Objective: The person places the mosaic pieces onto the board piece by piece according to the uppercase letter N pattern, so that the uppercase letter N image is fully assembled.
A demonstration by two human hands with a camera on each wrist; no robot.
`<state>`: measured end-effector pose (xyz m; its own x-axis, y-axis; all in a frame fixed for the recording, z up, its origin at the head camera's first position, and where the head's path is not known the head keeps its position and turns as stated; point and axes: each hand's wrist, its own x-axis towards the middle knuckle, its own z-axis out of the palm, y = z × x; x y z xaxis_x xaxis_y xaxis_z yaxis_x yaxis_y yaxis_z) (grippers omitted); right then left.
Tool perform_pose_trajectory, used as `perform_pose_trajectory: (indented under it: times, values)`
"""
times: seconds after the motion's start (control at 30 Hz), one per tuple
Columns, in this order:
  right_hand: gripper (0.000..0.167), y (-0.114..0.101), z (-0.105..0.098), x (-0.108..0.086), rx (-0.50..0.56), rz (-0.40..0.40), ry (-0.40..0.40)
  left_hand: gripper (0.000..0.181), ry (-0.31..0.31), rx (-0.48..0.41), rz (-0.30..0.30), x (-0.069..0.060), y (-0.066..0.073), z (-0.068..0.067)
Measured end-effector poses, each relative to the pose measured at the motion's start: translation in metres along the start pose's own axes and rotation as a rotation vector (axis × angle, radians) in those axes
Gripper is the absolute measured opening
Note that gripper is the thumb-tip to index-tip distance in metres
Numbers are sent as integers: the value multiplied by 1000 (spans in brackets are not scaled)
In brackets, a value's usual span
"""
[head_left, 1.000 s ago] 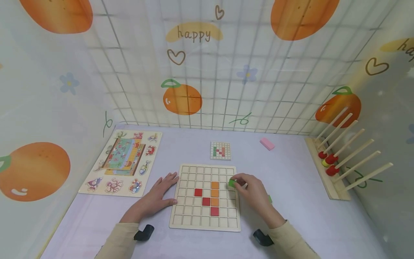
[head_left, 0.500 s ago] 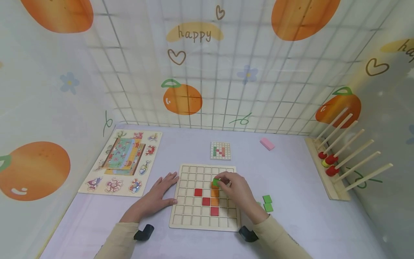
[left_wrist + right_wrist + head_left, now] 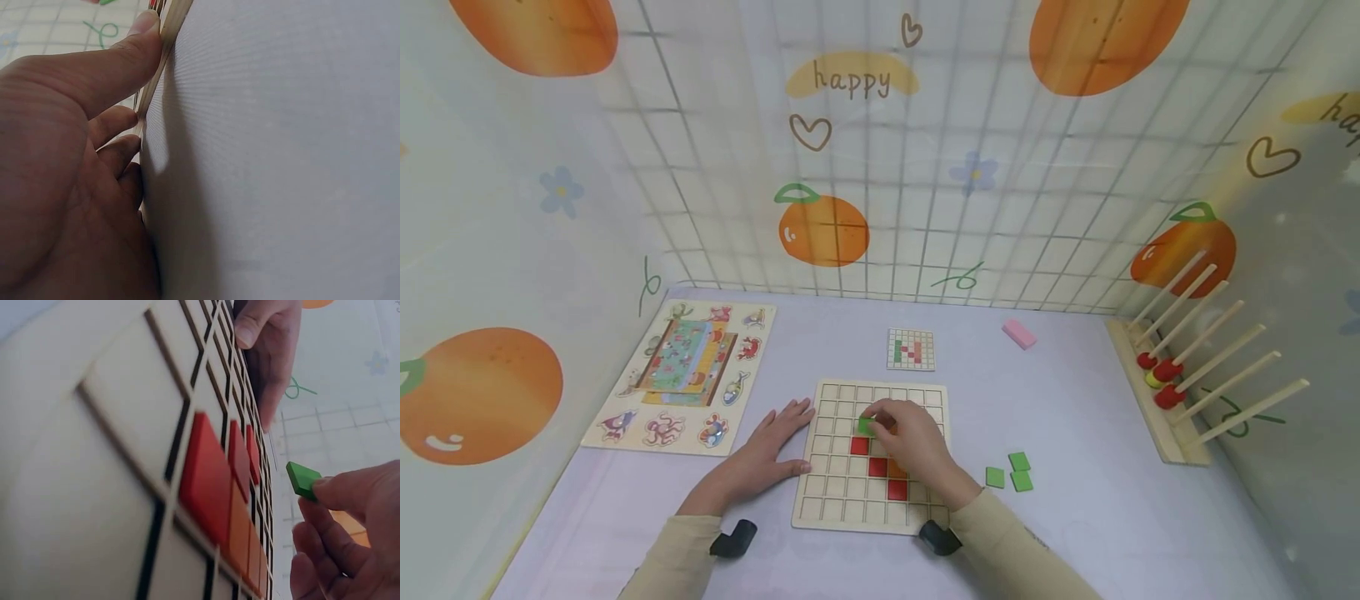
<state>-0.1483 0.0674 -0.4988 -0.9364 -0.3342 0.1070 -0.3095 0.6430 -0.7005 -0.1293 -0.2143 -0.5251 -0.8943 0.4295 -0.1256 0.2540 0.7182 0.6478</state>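
Pale cloth surface [image 3: 1150,533] before printed backdrop [image 3: 722,183]: green tile [image 3: 865,427] held above grid board [image 3: 853,507]

Near: left hand [image 3: 758,457], holding nothing, digits spread apart, thumb and fingertips against left edge of grid board. Right hand [image 3: 913,442], reaching in from opposite side, thumb and fingertips pinched together on green tile. Governing relation: green tile raised over grid board, just beyond leftmost red tile [image 3: 860,447]; apart from board face in right wrist view. Square in form, with no long axis to record. Carried by right hand, so nearer to that one. Exact cell beneath: cannot tell. Right of grid board, on surface: three loose green tiles [image 3: 995,477]. Farther back: small pattern card [image 3: 912,349], printed with coloured grid; pink block [image 3: 1019,334] to its right. Farthest: backdrop lettering, legible as "happy"; second copy at right, cut off by frame edge. No brand legible on tiles, board or card.
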Motion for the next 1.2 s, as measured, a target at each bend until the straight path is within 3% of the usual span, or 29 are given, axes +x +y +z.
perform_pose_trajectory:
  times: [0.63, 1.2]
  values:
    - [11, -18, 34, 19, -149, -13, -16, 86, -1, 7, 3, 2, -1, 1]
    - [15, -22, 39, 21, -368, -43, 40, 87, 0, -1, 11, 1, -3, 1]
